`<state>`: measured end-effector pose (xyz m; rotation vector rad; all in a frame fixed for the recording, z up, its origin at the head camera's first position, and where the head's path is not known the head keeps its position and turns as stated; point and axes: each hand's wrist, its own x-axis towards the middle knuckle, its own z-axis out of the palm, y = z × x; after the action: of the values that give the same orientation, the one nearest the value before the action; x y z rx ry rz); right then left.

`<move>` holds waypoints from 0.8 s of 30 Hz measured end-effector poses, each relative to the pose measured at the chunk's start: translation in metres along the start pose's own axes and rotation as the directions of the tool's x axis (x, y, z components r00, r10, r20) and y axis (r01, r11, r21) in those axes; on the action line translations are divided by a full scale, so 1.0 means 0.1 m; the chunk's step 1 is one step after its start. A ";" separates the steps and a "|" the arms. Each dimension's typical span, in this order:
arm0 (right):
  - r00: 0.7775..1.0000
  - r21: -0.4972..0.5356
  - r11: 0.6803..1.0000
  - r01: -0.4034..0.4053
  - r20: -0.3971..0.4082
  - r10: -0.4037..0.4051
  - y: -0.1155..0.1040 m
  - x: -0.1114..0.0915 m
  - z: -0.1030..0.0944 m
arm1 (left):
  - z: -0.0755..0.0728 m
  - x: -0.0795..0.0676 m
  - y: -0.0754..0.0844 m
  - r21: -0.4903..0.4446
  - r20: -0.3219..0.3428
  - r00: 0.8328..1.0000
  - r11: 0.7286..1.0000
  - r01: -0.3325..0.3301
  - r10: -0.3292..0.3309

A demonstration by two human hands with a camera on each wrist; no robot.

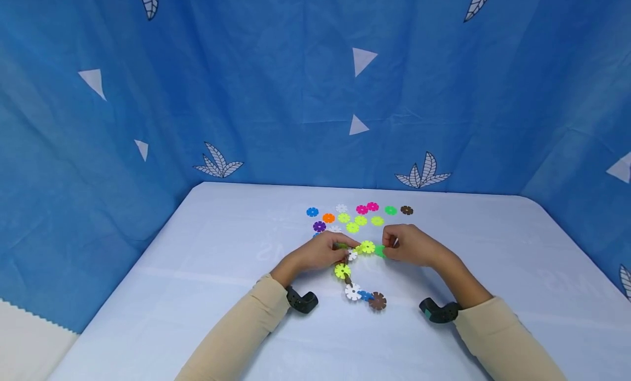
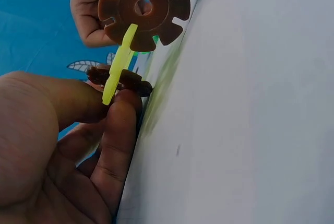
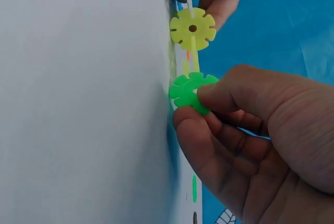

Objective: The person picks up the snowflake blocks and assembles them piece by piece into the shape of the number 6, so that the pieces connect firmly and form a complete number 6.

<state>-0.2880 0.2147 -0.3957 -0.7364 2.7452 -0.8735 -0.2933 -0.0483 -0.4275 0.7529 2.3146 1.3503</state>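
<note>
A chain of slotted interlocking discs stretches between both hands. My left hand [image 1: 322, 252] pinches a dark brown disc [image 2: 140, 84] of it between thumb and fingers. A yellow disc [image 2: 121, 65] is slotted into that one, and a larger-looking brown disc [image 2: 122, 4] joins above. On the other side, my right hand [image 1: 413, 246] pinches a green disc [image 3: 183, 92] at the chain's right end. Beside it in the chain is a yellow-green disc [image 1: 367, 247]. The chain's other end runs down through a white disc [image 1: 353, 292] to a brown disc [image 1: 378, 301].
Loose discs lie scattered beyond the hands, among them an orange disc [image 1: 328, 218], a purple disc [image 1: 319, 226], a pink disc [image 1: 362, 209] and a brown disc [image 1: 406, 210]. A white cloth covers the table [image 1: 222, 217]. Behind it hangs a blue patterned curtain [image 1: 296, 96].
</note>
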 end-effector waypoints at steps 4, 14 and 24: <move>1.000 0.005 1.000 -0.026 -0.004 0.026 -0.01 0.00 0.01 | 0.01 0.00 0.01 0.015 0.012 1.000 1.000 -0.010 0.010; 0.997 -0.074 0.995 0.063 -0.046 -0.066 -0.06 -0.01 0.05 | 0.01 0.01 0.00 0.033 0.029 0.999 0.999 -0.027 0.026; 0.996 -0.105 0.994 0.041 -0.073 -0.048 -0.09 0.01 0.10 | 0.01 0.00 -0.03 -0.009 0.044 0.999 1.000 -0.024 0.024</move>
<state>-0.2827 0.2031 -0.3987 -0.8019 2.8693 -0.7881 -0.2933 -0.0483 -0.4304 0.8024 2.2710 1.3395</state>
